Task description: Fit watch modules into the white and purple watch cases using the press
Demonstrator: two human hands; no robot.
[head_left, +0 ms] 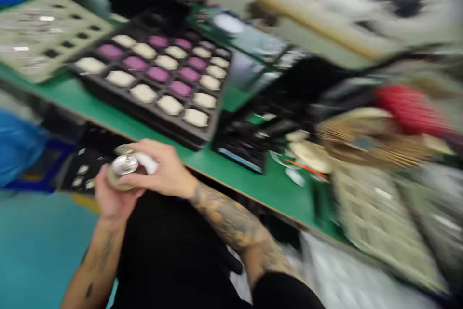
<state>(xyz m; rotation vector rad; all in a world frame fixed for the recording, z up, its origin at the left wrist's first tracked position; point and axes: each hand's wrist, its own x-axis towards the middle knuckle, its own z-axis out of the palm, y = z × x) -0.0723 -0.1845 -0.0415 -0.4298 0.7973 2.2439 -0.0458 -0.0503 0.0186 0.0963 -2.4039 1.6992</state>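
Both hands are together in front of my body, just off the near edge of the green table (249, 183). My left hand (114, 200) is closed around a small round object with a shiny silvery top (125, 165); motion blur hides its exact kind. My right hand (164, 167) grips the same object from the other side, thumb against it and fingers over the top. A small white piece (147, 162) shows between the right thumb and fingers; I cannot tell what it is. Beyond the hands lies a black compartment tray (144, 123) filled with white and purple pieces.
A pale tray (25, 65) with clear pieces sits left of the black one. A black stand (242, 147), a round wicker-like item (365, 142), a red bundle (408, 109) and a beige moulded tray (383, 222) crowd the right. A blue bag (18, 147) is at left.
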